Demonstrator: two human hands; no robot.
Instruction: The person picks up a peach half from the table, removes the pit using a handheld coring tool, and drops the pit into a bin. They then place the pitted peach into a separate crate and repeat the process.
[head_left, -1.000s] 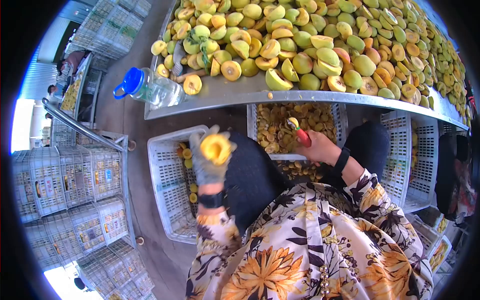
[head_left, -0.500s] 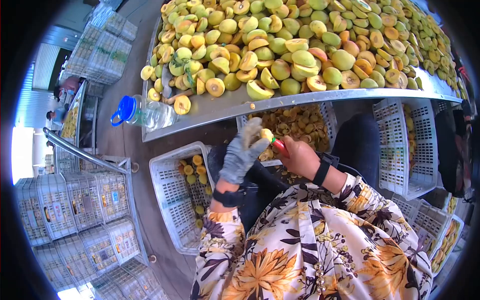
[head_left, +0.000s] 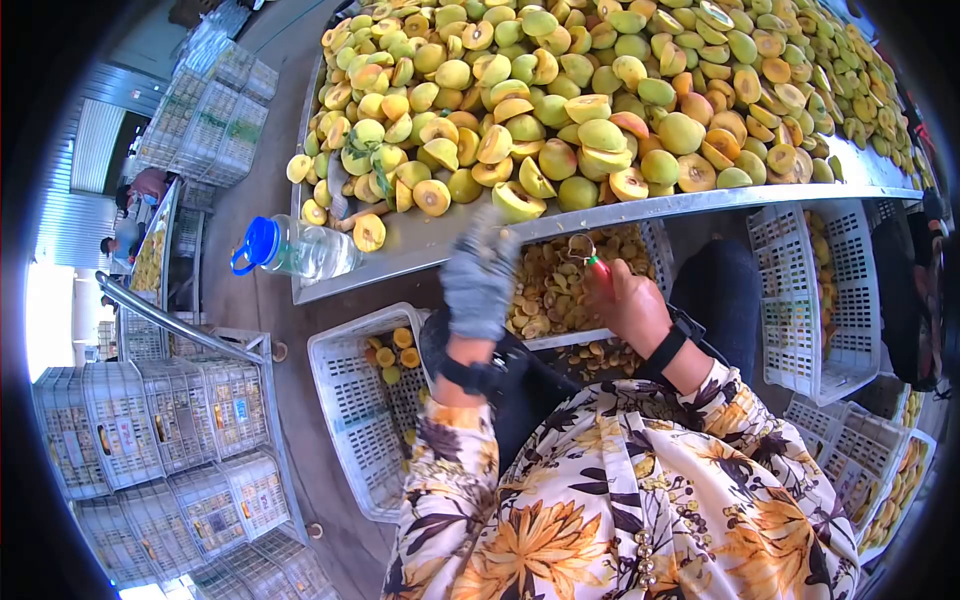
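Note:
My right hand (head_left: 634, 307) is closed around the red handle of a pitting tool (head_left: 599, 268), whose thin wire loop (head_left: 580, 247) points up over a crate under the table edge. My left hand (head_left: 481, 275), in a grey glove, is raised by the metal table edge and smeared by motion. Whether its fingers hold anything cannot be made out. Just above it on the table lies a cut peach half (head_left: 517, 202), at the near side of a large heap of yellow-green peaches (head_left: 560, 110), many of them halved with brown hollows or pits showing.
A clear bottle (head_left: 318, 252) with a blue cap lies at the table corner. The crate under the edge (head_left: 655, 250) holds cut scraps (head_left: 545, 300). A white crate (head_left: 350, 400) at my left holds a few peach halves. More crates (head_left: 815, 300) stand right, stacked crates (head_left: 150, 420) left.
My left hand has moved up toward the table edge. My right hand with the pitting tool has shifted right and up, and the yellow fruit piece at the tool's tip is gone from there.

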